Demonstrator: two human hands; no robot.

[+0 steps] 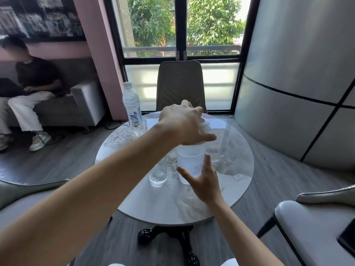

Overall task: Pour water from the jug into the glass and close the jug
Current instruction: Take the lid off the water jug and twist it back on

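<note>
A translucent white jug (190,160) stands upright in the middle of the round marble table (153,204), with water showing through its wall. My left hand (184,125) reaches in from the left and sits on top of the jug, fingers closed over its white lid (206,125). My right hand (204,181) is at the jug's lower front, with thumb and fingers spread against or just off the wall and not clasping it. A short clear glass (158,176) stands on the table just left of the jug; my left forearm passes above it.
A plastic water bottle (132,110) stands at the table's far left edge, with a white sheet of paper (152,122) lying beside it. An empty chair (180,85) is behind the table, and armchairs are at the near left and right. A person sits on a sofa (84,104) at left.
</note>
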